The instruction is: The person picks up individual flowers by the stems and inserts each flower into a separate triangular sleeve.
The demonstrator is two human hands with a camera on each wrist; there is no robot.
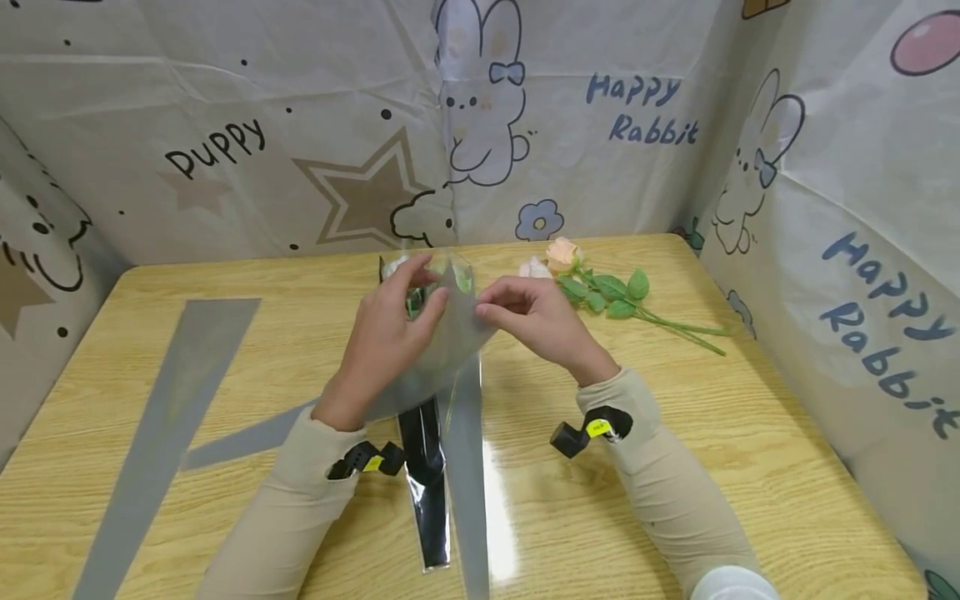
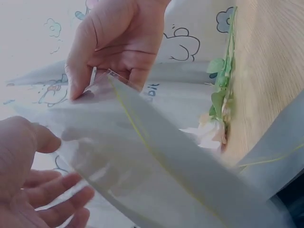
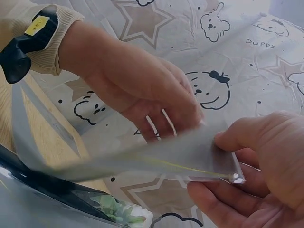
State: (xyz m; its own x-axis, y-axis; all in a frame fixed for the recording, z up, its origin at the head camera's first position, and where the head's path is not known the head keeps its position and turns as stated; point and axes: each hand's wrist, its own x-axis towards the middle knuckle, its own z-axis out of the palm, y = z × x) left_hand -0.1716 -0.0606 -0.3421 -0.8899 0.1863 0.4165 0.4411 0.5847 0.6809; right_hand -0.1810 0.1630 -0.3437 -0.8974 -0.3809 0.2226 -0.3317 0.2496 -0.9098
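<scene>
Pinching yellow-lined, translucent grey film [image 1: 450, 354]

A screened-off tabletop work corner is shown; whether it is set in a home, shop or studio cannot be told. The wood-grain surface [image 1: 562, 525] is enclosed along the top, left and right of the head frame by pale hangings [image 1: 337, 83], printed with cartoon rabbits, stars and "Happy Rabbit". A craft-table look is given by leafy flowers [image 1: 610, 287] laid right of centre and a flat grey strip [image 1: 180, 400] at left.
</scene>
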